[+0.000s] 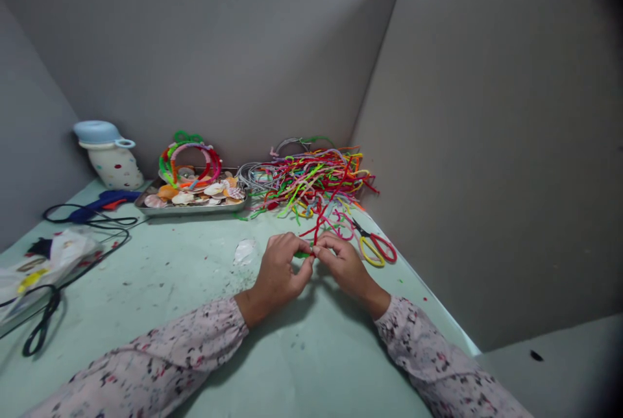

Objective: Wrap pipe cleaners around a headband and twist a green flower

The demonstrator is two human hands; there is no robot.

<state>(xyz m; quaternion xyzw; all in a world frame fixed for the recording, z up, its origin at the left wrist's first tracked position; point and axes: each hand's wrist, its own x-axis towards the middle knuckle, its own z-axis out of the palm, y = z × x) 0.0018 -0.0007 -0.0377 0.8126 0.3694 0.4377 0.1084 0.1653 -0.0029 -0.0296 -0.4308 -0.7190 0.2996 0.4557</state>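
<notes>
My left hand (pixel 280 269) and my right hand (pixel 343 262) meet over the pale green table (pixel 195 288), fingers pinched together. Between the fingertips sits a small green piece (pixel 303 254), and a red pipe cleaner (pixel 318 226) rises from the pinch toward the pile. Both hands are closed on these strands. The pile of coloured pipe cleaners (pixel 311 181) lies just beyond my hands. Both sleeves are floral.
Scissors with red and yellow handles (pixel 374 248) lie right of my hands. A metal tray of shells (pixel 192 197) holds wrapped rings (pixel 189 158). A blue glue gun (pixel 104 200), black cable, plastic bag (pixel 43 262), spotted jar (pixel 114 158) sit left. Grey walls enclose the table.
</notes>
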